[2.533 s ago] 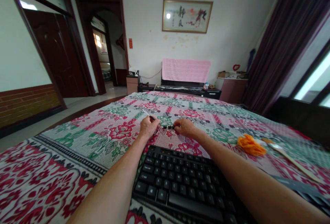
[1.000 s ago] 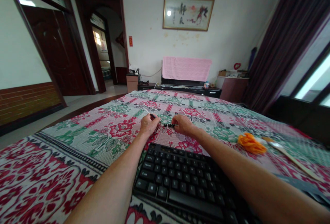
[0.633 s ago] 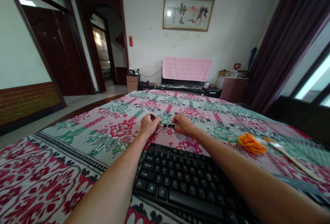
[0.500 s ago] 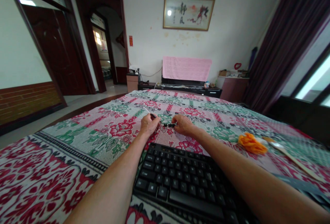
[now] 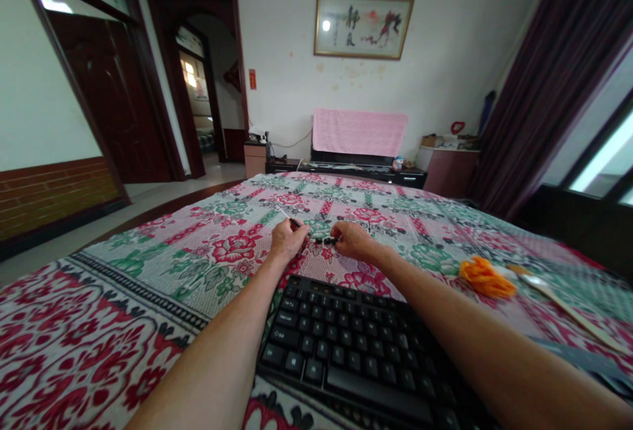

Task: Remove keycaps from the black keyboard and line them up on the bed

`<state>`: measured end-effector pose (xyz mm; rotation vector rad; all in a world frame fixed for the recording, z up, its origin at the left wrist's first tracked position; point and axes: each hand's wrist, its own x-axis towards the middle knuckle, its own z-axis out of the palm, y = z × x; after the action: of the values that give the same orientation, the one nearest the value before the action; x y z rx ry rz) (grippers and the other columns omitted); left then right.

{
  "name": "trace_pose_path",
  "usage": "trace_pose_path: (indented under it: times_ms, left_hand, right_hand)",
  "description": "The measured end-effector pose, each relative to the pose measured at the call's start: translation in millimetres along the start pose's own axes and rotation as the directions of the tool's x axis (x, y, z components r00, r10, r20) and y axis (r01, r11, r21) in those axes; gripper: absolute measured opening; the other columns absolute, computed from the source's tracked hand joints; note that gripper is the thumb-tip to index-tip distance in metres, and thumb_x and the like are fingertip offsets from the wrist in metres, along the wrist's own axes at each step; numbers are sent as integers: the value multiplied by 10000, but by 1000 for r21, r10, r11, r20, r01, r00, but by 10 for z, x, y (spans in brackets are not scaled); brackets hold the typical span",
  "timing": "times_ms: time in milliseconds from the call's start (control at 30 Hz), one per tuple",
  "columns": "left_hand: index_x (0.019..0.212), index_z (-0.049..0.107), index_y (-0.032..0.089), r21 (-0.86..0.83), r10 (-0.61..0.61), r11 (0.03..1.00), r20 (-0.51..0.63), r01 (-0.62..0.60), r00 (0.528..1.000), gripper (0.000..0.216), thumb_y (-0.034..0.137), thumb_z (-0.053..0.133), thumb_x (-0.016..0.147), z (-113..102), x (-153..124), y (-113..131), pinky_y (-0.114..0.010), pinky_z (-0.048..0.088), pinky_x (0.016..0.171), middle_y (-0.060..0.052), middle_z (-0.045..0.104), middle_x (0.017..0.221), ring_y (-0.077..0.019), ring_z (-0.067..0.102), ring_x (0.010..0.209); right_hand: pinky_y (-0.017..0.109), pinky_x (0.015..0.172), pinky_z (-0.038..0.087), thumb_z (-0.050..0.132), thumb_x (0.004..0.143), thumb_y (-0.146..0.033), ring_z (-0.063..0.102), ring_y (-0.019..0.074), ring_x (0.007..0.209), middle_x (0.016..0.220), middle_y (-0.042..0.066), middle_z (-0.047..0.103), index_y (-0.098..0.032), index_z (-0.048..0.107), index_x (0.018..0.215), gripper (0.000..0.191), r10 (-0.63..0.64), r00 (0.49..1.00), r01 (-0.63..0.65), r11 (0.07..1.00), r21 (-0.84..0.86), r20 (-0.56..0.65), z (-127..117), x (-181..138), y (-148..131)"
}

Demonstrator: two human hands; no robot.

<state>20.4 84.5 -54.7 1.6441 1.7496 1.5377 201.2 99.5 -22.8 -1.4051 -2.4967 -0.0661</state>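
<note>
The hands stand apart: the left hand (image 5: 289, 237) is wrapped around a slim dark item (image 5: 295, 223); the right hand (image 5: 352, 240) is at small black pieces (image 5: 329, 241), its grip unclear. These lie between both hands, beyond the black keyboard (image 5: 346, 337), well in from the bed's (image 5: 198, 219) far edge.

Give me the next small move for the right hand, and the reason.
Perhaps lift the nearest of the small black pieces with the right hand: it is at their row's end, while the left hand holds a slim dark-handled tool.
</note>
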Motion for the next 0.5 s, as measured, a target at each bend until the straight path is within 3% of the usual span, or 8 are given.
trace_pose_path:
  times_ms: [333, 500]
  left_hand:
    - [770, 610, 175, -22, -46, 999, 30, 46, 999, 200, 330, 566, 652, -36, -25, 52, -235, 455, 634, -8, 647, 589, -159, 627, 642]
    - [767, 611, 177, -39, -45, 998, 25, 46, 999, 196, 330, 574, 651, -19, -11, 20, -237, 455, 637, -9, 649, 605, -161, 626, 654]
  right_hand:
    - [233, 706, 380, 487, 708, -209, 556, 170, 828, 919, 71, 633, -187, 627, 979, 306, -79, 997, 79, 995, -54, 0, -44, -7, -70]
    - [236, 731, 378, 459, 737, -214, 561, 179, 863, 916, 74, 644, -198, 662, 932, 281, -49, 998, 52, 996, -77, 38, -49, 11, -152]
